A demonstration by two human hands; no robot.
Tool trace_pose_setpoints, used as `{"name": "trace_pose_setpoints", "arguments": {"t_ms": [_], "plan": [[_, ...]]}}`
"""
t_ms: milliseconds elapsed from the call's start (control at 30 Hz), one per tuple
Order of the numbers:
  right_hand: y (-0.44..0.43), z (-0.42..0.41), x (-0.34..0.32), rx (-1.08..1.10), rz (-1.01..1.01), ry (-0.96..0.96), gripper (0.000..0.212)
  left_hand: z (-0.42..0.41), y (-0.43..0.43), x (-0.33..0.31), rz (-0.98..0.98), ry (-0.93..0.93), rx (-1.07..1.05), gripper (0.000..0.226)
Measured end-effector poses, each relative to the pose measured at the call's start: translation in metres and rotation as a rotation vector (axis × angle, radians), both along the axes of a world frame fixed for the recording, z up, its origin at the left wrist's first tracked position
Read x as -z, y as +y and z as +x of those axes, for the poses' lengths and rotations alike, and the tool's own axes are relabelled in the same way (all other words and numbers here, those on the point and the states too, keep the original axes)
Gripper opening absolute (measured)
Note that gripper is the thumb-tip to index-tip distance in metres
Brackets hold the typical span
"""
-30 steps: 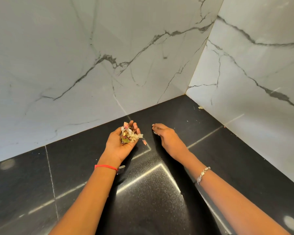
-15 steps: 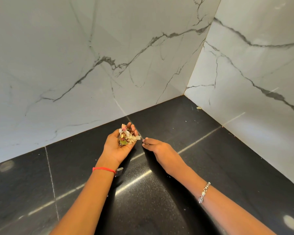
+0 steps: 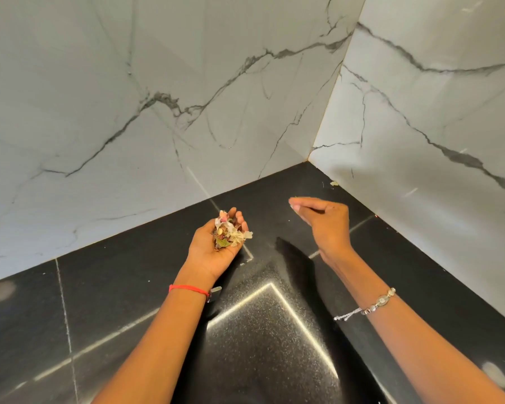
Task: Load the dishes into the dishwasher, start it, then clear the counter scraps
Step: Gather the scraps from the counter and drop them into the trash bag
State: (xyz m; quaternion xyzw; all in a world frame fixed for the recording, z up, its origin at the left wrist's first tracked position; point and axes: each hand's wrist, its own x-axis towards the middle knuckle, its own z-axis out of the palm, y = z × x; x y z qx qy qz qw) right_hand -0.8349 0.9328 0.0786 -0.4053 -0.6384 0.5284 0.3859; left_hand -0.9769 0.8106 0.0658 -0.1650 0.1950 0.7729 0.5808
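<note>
Black counter (image 3: pixel 114 301): scraps (image 3: pixel 229 233) lengthwise along cupped left grip (image 3: pixel 213 252), wallward; right grip (image 3: pixel 324 223) unclear.

both forearms, the left forearm (image 3: pixel 146 345) and the right forearm (image 3: pixel 420 351), are bare up to the lower edge of the view. just below the left hand (image 3: pixel 207 258), the wrist wears a thin red thread bracelet (image 3: pixel 188 289), a single fine cord sitting snug against it. a small grey rectangular tag (image 3: pixel 214 293) shows just beside the cord's inner end; what it is cannot be told. further down the arm from the right hand (image 3: pixel 324 225) sits a slim silver chain bracelet (image 3: pixel 375 305) set with a few rounded pale beads, the largest an oval. its loose fine chain ends (image 3: pixel 343 316) trail off to one side.
</note>
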Motion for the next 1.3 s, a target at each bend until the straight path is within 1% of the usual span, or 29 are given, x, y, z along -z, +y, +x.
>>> {"name": "trace_pose_setpoints", "arguments": {"t_ms": [33, 100, 167, 267, 333, 367, 433, 500, 567, 667, 733, 767, 800, 833, 900, 967, 1033, 1200, 1267, 1300], "plan": [[-0.003, -0.003, -0.008, -0.057, -0.004, 0.035, 0.017, 0.003, 0.003, 0.000, 0.010, 0.001, 0.014, 0.031], [-0.016, -0.013, -0.021, -0.186, 0.058, 0.018, 0.017, 0.010, 0.010, 0.000, 0.018, 0.013, 0.050, 0.032], [-0.031, -0.023, -0.025, -0.285, 0.167, -0.044, 0.016, 0.018, 0.015, 0.000, 0.002, 0.050, 0.077, 0.031], [-0.047, -0.030, -0.024, -0.394, 0.357, -0.171, 0.017, 0.026, 0.020, 0.002, -0.081, 0.147, 0.104, 0.026], [-0.054, -0.031, -0.021, -0.448, 0.448, -0.245, 0.019, 0.029, 0.020, 0.002, -0.090, 0.153, 0.107, 0.026], [-0.056, -0.031, -0.019, -0.469, 0.476, -0.275, 0.020, 0.029, 0.020, 0.002, -0.073, 0.138, 0.103, 0.026], [-0.059, -0.029, -0.016, -0.501, 0.463, -0.309, 0.024, 0.030, 0.020, 0.000, -0.033, 0.105, 0.093, 0.027], [-0.059, -0.028, -0.017, -0.495, 0.426, -0.305, 0.026, 0.029, 0.021, -0.001, -0.022, 0.095, 0.100, 0.029], [-0.057, -0.028, -0.022, -0.437, 0.415, -0.279, 0.026, 0.030, 0.022, -0.002, -0.033, 0.114, 0.105, 0.032], [-0.052, -0.028, -0.026, -0.371, 0.350, -0.164, 0.024, 0.032, 0.026, -0.001, -0.056, 0.140, 0.100, 0.033], [-0.040, -0.028, -0.025, -0.310, 0.308, -0.069, 0.022, 0.033, 0.027, 0.000, -0.027, 0.109, 0.108, 0.033], [-0.030, -0.027, -0.024, -0.250, 0.311, -0.052, 0.022, 0.033, 0.028, 0.000, 0.002, 0.073, 0.112, 0.033], [-0.016, -0.025, -0.020, -0.166, 0.344, -0.081, 0.022, 0.032, 0.028, 0.000, 0.024, 0.040, 0.116, 0.034], [0.000, -0.023, -0.016, -0.076, 0.393, -0.157, 0.024, 0.031, 0.029, 0.001, 0.035, 0.019, 0.118, 0.034], [0.038, -0.014, -0.003, 0.024, 0.455, -0.401, 0.029, 0.029, 0.029, 0.001, 0.043, -0.001, 0.122, 0.035], [0.077, -0.003, 0.014, -0.012, 0.429, -0.685, 0.038, 0.026, 0.029, 0.001, 0.043, -0.007, 0.123, 0.034], [0.107, 0.006, 0.027, -0.104, 0.441, -0.887, 0.044, 0.024, 0.030, 0.002, 0.037, 0.002, 0.122, 0.034], [0.145, 0.013, 0.033, -0.267, 0.480, -1.095, 0.047, 0.020, 0.029, 0.004, 0.029, 0.028, 0.144, 0.033], [0.146, 0.014, 0.036, -0.260, 0.501, -1.098, 0.044, 0.018, 0.027, 0.004, 0.022, 0.031, 0.142, 0.033], [0.144, 0.014, 0.038, -0.221, 0.494, -1.072, 0.042, 0.018, 0.026, 0.004, 0.019, 0.025, 0.136, 0.033]]}}
